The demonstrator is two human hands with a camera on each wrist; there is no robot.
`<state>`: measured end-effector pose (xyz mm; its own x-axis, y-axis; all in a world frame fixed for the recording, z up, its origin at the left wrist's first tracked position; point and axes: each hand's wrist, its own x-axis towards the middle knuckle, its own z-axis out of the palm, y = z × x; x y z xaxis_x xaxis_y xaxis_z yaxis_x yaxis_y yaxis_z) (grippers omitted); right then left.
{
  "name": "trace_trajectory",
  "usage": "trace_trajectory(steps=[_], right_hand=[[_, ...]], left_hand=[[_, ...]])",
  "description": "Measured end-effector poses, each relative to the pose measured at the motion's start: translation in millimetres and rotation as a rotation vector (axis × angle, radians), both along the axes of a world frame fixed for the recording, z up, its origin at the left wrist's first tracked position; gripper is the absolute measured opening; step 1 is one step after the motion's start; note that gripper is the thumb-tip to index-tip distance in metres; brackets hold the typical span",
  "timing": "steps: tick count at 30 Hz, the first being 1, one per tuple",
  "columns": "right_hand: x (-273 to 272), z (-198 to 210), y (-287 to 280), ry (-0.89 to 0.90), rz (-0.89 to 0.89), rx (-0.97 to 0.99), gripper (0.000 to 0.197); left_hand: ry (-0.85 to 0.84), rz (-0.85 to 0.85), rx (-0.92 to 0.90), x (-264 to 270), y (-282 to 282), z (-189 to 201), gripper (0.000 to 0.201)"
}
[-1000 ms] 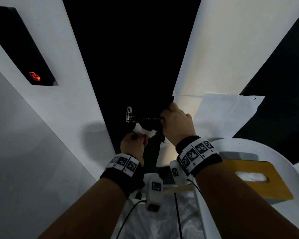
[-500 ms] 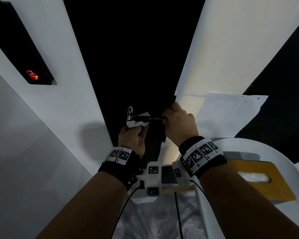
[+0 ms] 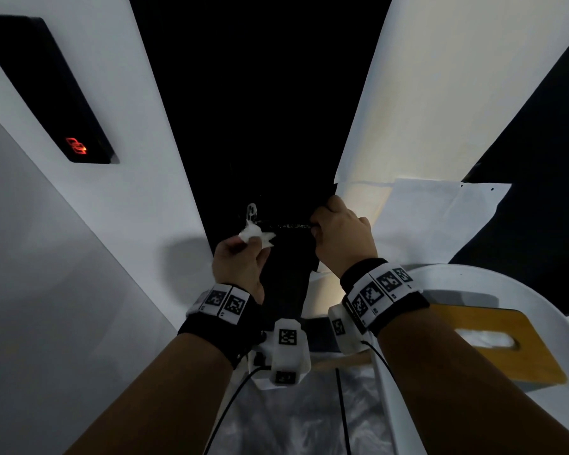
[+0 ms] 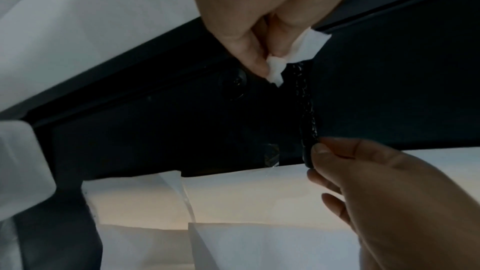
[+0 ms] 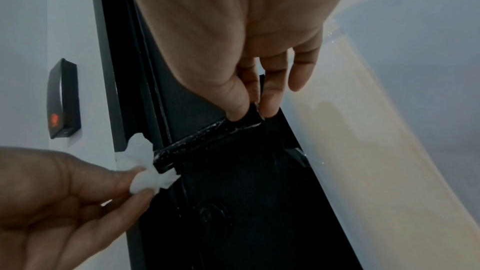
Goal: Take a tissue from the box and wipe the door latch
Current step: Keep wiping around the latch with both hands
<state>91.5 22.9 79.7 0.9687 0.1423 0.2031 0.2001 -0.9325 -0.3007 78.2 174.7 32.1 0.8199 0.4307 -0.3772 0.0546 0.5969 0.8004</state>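
White walls frame the dark door, where the left hand (image 3: 240,262) has slid its pinched tissue (image 3: 255,234) back to the left end of the latch (image 3: 289,225), whose other end the right hand (image 3: 340,238) grips, so wiping continues.

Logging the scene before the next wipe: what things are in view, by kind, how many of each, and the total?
Hands: 2, left hand pinching the tissue, right hand pinching the latch end
Tissue: 1
Door latch: 1
Tissue box: 1
Card reader: 1
Total: 6
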Motion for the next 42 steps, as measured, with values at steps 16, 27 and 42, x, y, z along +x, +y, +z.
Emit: trace_trajectory(steps=[16,27,42], right_hand=[[-0.1,0.5,1.4,0.012,-0.002,-0.013,0.023],[1.5,-0.5,1.6,0.009,-0.006,-0.003,0.024],[2.5,-2.1,0.5,0.0,0.001,-0.008,0.024]], left_hand=[[-0.017,0.121,0.502,-2.3,6.9,-0.6,0.011],[-0.084,0.025,0.724,2.9,13.4,-0.5,0.015],[-0.08,-0.059,1.083,5.8,19.9,15.6,0.018]])
